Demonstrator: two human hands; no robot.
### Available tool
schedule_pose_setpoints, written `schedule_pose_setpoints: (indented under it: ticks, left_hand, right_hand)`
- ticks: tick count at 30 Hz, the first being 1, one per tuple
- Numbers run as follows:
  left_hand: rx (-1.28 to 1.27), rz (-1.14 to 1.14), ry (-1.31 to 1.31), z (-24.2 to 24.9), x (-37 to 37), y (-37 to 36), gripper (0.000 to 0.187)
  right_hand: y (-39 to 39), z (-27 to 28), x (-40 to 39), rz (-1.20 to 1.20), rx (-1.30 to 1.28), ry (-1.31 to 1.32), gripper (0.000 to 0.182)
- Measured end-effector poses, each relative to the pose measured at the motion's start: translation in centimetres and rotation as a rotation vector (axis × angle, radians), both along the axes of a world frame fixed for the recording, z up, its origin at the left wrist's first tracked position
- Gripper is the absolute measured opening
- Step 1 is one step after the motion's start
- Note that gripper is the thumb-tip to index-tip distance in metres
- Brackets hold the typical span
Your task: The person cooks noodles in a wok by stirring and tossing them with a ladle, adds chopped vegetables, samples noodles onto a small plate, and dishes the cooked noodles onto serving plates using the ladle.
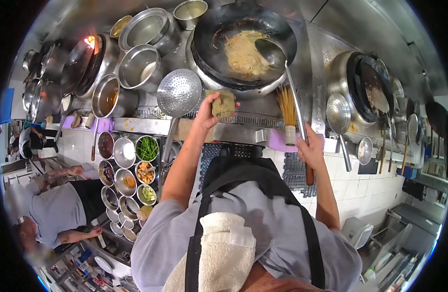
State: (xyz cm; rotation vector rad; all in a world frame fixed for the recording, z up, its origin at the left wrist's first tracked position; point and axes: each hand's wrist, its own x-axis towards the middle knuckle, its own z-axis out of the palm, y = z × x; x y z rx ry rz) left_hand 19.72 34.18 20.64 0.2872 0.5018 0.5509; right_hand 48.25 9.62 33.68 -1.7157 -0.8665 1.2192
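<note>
My left hand [208,112] is closed on a folded greenish-brown cloth [223,105], just below the near rim of a large black wok [243,87]. Pale noodles [247,52] lie in the wok. My right hand [311,147] grips the long handle of a ladle [271,52], whose bowl rests among the noodles at their right side. Between the wok and my right hand, a bamboo brush [287,109] stands by the ladle's handle. A perforated skimmer [179,92] lies left of my left hand.
Metal pots [140,66] stand left of the wok. Bowls of ingredients, one with chopped greens [147,148], line the left side. Another wok [370,90] and a second skimmer [338,114] are at right. Flame [90,42] shows upper left. A co-worker [58,207] is at far left.
</note>
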Motion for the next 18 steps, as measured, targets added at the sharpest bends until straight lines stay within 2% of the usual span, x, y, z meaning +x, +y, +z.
schedule_pose_setpoints:
  ticks: [2,6,8,10,12,13,14,16,17,18]
  left_hand:
    - [-0.162,-0.018,-0.024,1.4,1.2,1.0,0.057]
    - [-0.157,-0.053,0.207,3.2,6.4,4.4,0.050]
    - [-0.228,-0.012,0.288,-0.3,8.9,5.9,0.043]
    - [-0.251,0.000,0.333,-0.1,9.5,5.8,0.036]
    - [-0.244,-0.018,0.344,0.3,9.1,4.9,0.030]
    - [-0.146,-0.009,0.209,0.5,7.9,3.4,0.028]
    - [-0.148,0.009,0.221,1.0,7.7,3.0,0.027]
    - [-0.176,0.026,0.254,2.3,7.4,1.5,0.024]
    - [-0.115,-0.007,0.153,0.4,7.1,1.5,0.024]
    - [-0.062,-0.001,0.203,-0.7,6.5,1.0,0.025]
  right_hand:
    - [0.0,0.9,0.3,0.027,0.001,0.057,0.061]
    - [0.5,4.1,1.1,0.162,-0.076,-0.002,0.061]
    - [1.2,6.1,0.7,0.241,-0.125,-0.077,0.061]
    - [1.9,7.3,0.3,0.318,-0.183,-0.162,0.061]
    - [1.4,4.1,1.4,0.501,0.174,-0.629,0.062]
    - [2.3,3.8,1.4,0.537,0.192,-0.739,0.063]
    - [3.3,3.5,1.5,0.569,0.212,-0.850,0.064]
    - [5.5,4.8,-1.3,0.528,-0.129,-0.791,0.065]
    - [6.5,3.2,-1.8,0.497,-0.130,-0.813,0.065]
    - [7.8,0.1,-1.9,0.457,-0.124,-0.840,0.066]
